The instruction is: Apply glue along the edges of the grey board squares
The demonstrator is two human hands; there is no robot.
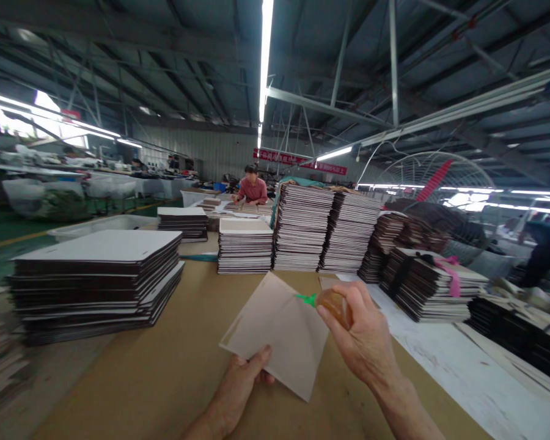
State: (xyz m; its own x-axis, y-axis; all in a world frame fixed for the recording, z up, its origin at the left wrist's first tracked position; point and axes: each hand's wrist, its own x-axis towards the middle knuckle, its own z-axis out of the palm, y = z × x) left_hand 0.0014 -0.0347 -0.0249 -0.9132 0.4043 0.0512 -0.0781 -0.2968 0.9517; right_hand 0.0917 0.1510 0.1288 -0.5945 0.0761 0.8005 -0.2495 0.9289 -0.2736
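Note:
My left hand (245, 382) grips the lower left edge of a square, pale beige board (277, 336), thumb on top and fingers beneath. The board is tilted above the brown table. In my right hand (364, 336) is a squeeze bottle (334, 305) of amber liquid, its fingers wrapped round the body. The bottle's green nozzle (307, 299) points left, over the board's upper right edge; whether it touches cannot be made out. A faint streak runs along the board's left edge. Partly behind the bottle, another flat piece (332, 282) lies on the table.
A broad stack of dark-edged boards (96, 275) stands at the left. More stacks line the back, with tall ones (302, 226) behind the board. On the right lie a strapped bundle (433, 284) and a white sheet (476, 360). A person (252, 186) leans over a table farther back.

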